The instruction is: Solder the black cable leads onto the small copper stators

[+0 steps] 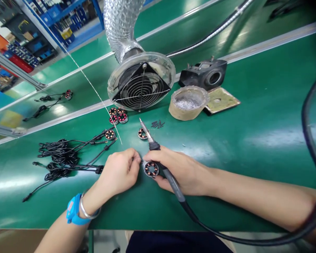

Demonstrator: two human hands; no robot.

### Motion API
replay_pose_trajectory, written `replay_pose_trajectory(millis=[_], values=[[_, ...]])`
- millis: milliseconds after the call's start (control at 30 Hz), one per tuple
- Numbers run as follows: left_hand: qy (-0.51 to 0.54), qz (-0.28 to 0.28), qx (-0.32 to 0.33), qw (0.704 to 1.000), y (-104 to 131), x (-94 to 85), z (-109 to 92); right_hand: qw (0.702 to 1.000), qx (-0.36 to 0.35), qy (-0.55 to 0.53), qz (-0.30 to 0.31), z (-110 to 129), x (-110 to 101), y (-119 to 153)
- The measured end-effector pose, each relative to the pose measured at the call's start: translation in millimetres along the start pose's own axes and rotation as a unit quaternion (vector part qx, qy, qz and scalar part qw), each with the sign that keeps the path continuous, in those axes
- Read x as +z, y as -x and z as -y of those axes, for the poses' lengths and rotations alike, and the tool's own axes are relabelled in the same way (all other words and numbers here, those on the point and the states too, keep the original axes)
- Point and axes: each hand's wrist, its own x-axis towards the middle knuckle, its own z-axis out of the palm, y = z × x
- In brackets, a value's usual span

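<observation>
My right hand (186, 172) is closed around a soldering iron (174, 184), its tip pointing up and away to the left. Thumb and fingers of that same hand also grip a small round motor stator (147, 170) with copper windings. My left hand (121, 171) is pinched shut just left of the stator; whatever lies between its fingertips is too small to make out. Beyond the iron's metal shaft, a second stator (141, 134) lies on the green bench, partly covered by the iron. Several short black tube pieces (157, 124) are scattered beside it.
Black cable bundles (59, 154) lie at left, near another stator (110, 134). Several stators (122, 117) sit below the fume extractor (140, 89). A solder-filled bowl (188, 103), sponge tray (222, 100) and black iron stand (206, 73) stand behind. A white string (94, 90) hangs across.
</observation>
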Motion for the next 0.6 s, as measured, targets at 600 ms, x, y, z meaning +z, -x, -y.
replay_pose_trajectory(millis=[600], values=[[-0.090,-0.096,0.073,0.989,13,14.5,-10,0.998,0.014,-0.042,0.048,-2,-5,0]])
